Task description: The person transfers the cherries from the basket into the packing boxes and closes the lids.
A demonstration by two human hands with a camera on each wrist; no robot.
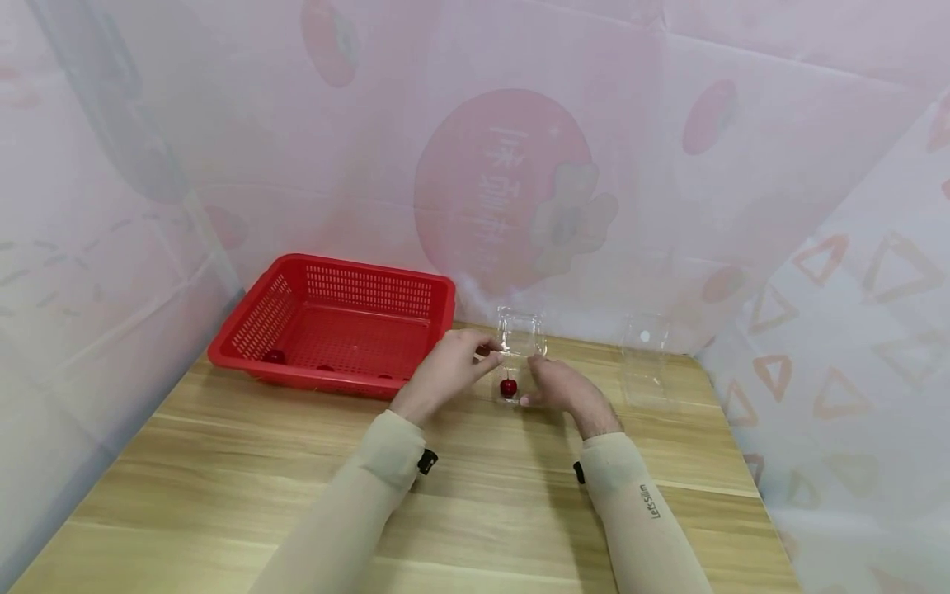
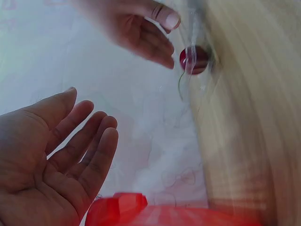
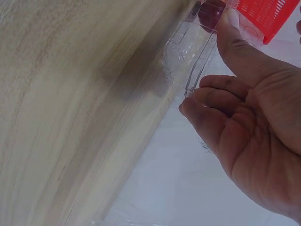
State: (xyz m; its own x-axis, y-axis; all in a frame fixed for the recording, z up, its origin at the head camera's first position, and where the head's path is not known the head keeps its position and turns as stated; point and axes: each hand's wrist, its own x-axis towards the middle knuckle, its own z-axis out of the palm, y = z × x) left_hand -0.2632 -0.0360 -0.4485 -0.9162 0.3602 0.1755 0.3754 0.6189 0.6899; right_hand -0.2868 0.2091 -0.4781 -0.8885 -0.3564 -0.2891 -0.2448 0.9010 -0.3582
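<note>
A dark red cherry (image 1: pixel 508 388) with a thin green stem sits in the base of a small clear plastic box (image 1: pixel 523 332), whose lid stands raised at the back. On the box's right side, my right hand (image 1: pixel 564 386) holds its edge, thumb near the cherry and a fingertip at the far corner (image 3: pixel 189 90). To the left of the box, my left hand (image 1: pixel 454 363) hovers close by. In the left wrist view, that hand (image 2: pixel 61 165) has loosely bent fingers with nothing between them.
A red plastic basket (image 1: pixel 443 301) stands at the left on the wooden table (image 1: pixel 490 511), with a few cherries (image 1: pixel 275 356) low along its near side. Another clear plastic box (image 1: pixel 644 367) lies open at the right. A printed cloth wall (image 1: pixel 356 165) rises behind the table.
</note>
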